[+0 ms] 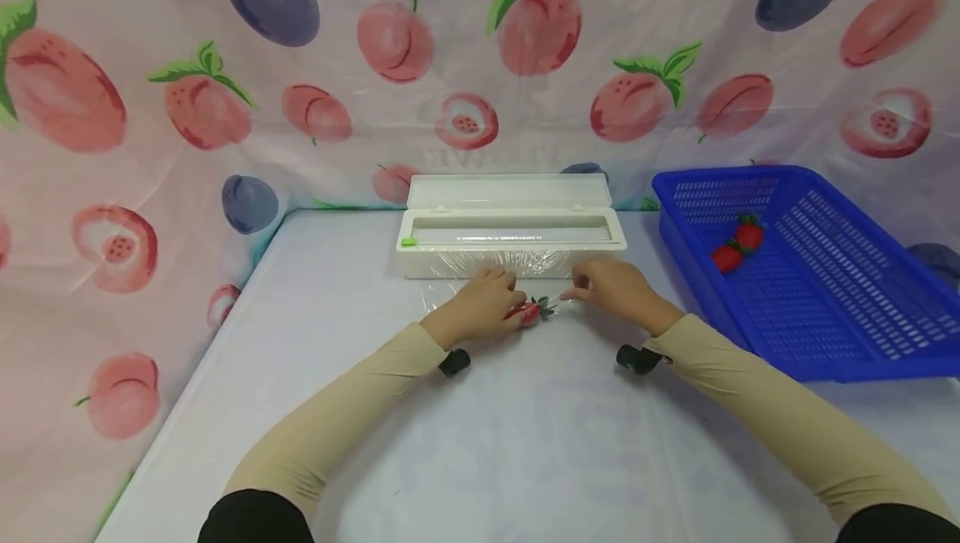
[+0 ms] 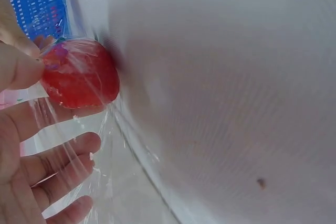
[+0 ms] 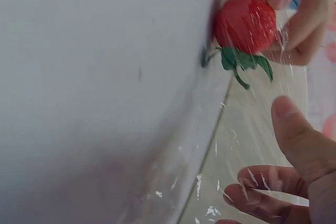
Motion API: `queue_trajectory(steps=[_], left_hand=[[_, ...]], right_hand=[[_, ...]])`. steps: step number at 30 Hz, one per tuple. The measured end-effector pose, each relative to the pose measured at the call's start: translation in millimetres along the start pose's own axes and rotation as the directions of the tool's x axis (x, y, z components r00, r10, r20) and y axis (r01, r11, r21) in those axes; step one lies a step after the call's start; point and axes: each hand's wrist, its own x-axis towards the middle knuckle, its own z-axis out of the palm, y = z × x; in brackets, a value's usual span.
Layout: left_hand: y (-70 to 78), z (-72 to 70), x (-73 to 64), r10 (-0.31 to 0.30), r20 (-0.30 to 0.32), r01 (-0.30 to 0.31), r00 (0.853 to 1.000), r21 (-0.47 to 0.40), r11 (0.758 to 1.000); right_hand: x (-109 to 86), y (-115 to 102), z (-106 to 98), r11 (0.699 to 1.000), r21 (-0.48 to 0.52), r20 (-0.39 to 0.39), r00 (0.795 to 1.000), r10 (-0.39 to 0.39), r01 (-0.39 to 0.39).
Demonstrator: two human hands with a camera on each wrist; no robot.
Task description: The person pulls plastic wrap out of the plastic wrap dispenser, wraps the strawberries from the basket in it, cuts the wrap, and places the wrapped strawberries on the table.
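A red strawberry [image 1: 528,312] with green leaves lies on the table under clear cling film [image 3: 257,124]. My left hand [image 1: 483,305] holds it through the film, thumb and index finger at its sides, the other fingers spread in the left wrist view. My right hand [image 1: 618,289] is just right of the leaves, its thumb [image 3: 289,121] apart from its fingers [image 3: 273,179], which show through the film in the right wrist view. Behind both hands stands a white cling film box [image 1: 517,261], lid raised, with film hanging down its front.
A blue plastic basket [image 1: 795,343] stands at the right with two red strawberries [image 1: 748,233] inside. White cloth [image 1: 525,443] covers the table. A fruit-print curtain [image 1: 337,168] hangs behind and along the left side.
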Motion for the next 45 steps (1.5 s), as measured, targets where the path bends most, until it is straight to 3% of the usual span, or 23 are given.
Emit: queue_trajectory(steps=[10,15,17,19,20,23,24,25,26,29,34,39,42,45], left_hand=[[-4.7,-2.1,0.5,0.031,0.011,-0.031,0.999,-0.029,0.999],[-7.3,-1.7,0.0,0.015,0.033,-0.013,0.999,-0.07,0.997],[-7.9,-2.0,-0.5,0.008,0.036,-0.005,0.999,-0.087,0.996],[-8.5,-2.3,-1.0,0.005,0.038,-0.002,0.999,-0.099,0.995],[-9.0,-2.3,-1.0,0.007,0.039,-0.003,0.999,-0.1,0.995],[-11.3,-1.5,-0.8,0.011,0.041,-0.007,0.999,-0.099,0.995],[-12.1,-1.3,-0.8,0.012,0.041,-0.008,0.999,-0.1,0.995],[-12.8,-1.0,-0.5,0.011,0.04,-0.007,0.999,-0.101,0.995],[-13.4,-0.6,-0.2,0.012,0.038,-0.008,0.999,-0.104,0.995],[-13.8,1.0,0.1,0.013,0.028,-0.01,1.0,-0.118,0.993],[-14.3,2.3,-0.5,0.012,0.026,-0.008,1.0,-0.156,0.988],[-17.2,0.2,-4.1,0.018,0.007,-0.016,1.0,-0.213,0.977],[-19.4,-1.9,-8.7,-0.014,-0.07,-0.002,0.997,-0.222,0.975],[-19.4,-5.7,-14.8,-0.054,-0.197,0.02,0.979,-0.171,0.985]], right_hand=[[2.2,1,-13,0.995,0.098,0.037,0.999,-0.01,0.007],[-2.0,-9,-21,0.999,0.04,-0.085,0.996,0.038,-0.035],[-5.2,-15,-21,0.999,-0.014,-0.179,0.983,-0.05,0.048],[-8.1,-21,-17,0.97,-0.088,-0.253,0.937,-0.242,0.227],[-9.6,-24,-14,0.931,-0.15,-0.274,0.891,-0.363,0.333],[-12.5,-33,-1,0.755,-0.332,-0.247,0.72,-0.648,0.566],[-12.8,-35,4,0.708,-0.37,-0.22,0.684,-0.696,0.601],[-12.6,-37,8,0.676,-0.403,-0.197,0.663,-0.723,0.617],[-12.3,-38,11,0.663,-0.424,-0.179,0.66,-0.729,0.617],[-10.4,-39,18,0.678,-0.42,-0.147,0.692,-0.706,0.603],[-4.0,-42,24,0.735,-0.365,-0.158,0.74,-0.654,0.572],[4.4,-46,26,0.816,-0.225,-0.169,0.803,-0.571,0.533],[8.0,-47,24,0.852,-0.147,-0.16,0.838,-0.521,0.502],[10.4,-47,20,0.872,-0.107,-0.133,0.862,-0.49,0.479]])
